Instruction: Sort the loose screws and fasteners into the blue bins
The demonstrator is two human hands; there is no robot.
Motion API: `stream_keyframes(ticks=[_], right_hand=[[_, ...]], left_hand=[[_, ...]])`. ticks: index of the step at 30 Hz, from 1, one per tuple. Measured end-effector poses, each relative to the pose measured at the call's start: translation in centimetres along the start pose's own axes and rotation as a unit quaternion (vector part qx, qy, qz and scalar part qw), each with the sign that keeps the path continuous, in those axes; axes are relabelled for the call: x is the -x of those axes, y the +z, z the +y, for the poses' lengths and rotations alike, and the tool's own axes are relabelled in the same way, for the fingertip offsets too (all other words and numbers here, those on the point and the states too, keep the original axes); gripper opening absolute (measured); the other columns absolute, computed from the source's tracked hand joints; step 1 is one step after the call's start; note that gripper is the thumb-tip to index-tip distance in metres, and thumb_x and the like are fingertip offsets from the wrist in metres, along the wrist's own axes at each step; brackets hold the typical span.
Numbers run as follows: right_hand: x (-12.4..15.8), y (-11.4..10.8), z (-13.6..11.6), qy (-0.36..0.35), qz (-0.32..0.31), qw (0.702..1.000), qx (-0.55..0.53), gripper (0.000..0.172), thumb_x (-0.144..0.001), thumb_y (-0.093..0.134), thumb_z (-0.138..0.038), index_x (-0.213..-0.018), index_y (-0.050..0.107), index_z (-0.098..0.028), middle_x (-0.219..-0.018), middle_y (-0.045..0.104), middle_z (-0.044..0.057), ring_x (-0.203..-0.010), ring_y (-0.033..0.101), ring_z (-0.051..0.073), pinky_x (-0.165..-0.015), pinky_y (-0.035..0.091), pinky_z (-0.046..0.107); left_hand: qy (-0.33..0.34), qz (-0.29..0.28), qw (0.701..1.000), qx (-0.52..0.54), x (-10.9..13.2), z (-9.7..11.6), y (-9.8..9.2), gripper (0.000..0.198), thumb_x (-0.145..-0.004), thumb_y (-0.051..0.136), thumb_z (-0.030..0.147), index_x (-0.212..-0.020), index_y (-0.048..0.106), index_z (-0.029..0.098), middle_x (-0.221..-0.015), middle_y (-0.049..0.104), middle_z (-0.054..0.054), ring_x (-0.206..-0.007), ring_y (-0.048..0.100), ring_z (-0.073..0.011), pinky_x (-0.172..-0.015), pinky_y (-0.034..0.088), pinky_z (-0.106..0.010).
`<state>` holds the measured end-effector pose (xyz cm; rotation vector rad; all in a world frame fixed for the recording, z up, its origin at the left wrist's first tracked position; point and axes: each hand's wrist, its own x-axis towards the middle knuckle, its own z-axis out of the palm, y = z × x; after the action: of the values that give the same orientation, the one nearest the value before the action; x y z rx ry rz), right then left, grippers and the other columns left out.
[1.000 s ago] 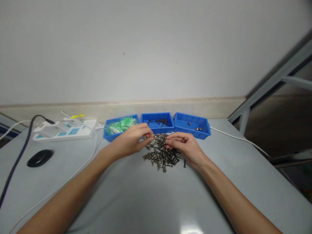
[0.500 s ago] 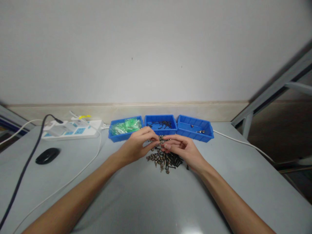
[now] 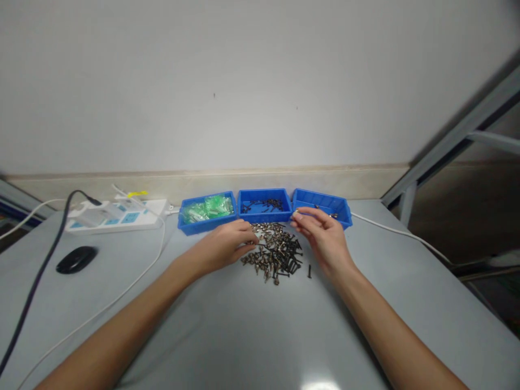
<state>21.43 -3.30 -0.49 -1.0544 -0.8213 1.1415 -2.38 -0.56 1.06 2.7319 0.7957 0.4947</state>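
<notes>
Tabletop (image 3: 252,330) holds screws (image 3: 279,251) between left hand (image 3: 227,241) and right hand (image 3: 325,237), both curled, contents unclear.

Here's the screw pile (image 3: 276,254) on the table (image 3: 244,336), and the middle bin (image 3: 266,219) sits right behind it! Behind-left of the pile, the left bin (image 3: 207,226) holds packets (image 3: 218,205); behind-right stands the right bin (image 3: 343,206). The left hand (image 3: 225,241) is at the pile's left edge, the right hand (image 3: 325,235) to its right, a lone screw (image 3: 309,271) too; the mouse (image 3: 76,260) lies well left.
</notes>
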Motion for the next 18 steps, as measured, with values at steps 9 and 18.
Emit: stream_keyframes(ticks=[9,18], right_hand=[[-0.7,-1.0,0.0,-0.060,0.073,0.995,0.033,0.047,-0.070,0.082,-0.037,-0.112,0.067,-0.021,-0.099,0.076,0.008,-0.080,0.073,0.021,-0.083,0.058,0.042],[0.4,-0.1,0.4,-0.038,-0.156,0.974,0.162,0.025,-0.073,0.078,-0.034,-0.092,0.073,-0.019,-0.077,0.074,0.005,-0.066,0.068,0.017,-0.069,0.057,0.034]], left_hand=[[-0.008,-0.015,0.987,-0.161,-0.8,0.5,2.1,0.017,-0.093,0.051,0.013,-0.084,0.065,0.014,-0.087,0.061,-0.007,-0.083,0.055,-0.0186,-0.071,0.044,-0.028],[-0.001,0.086,0.995,-0.053,-0.7,1.2,1.2,0.013,-0.093,0.051,0.014,-0.090,0.063,0.014,-0.085,0.067,-0.007,-0.080,0.063,-0.0172,-0.073,0.051,-0.028]])
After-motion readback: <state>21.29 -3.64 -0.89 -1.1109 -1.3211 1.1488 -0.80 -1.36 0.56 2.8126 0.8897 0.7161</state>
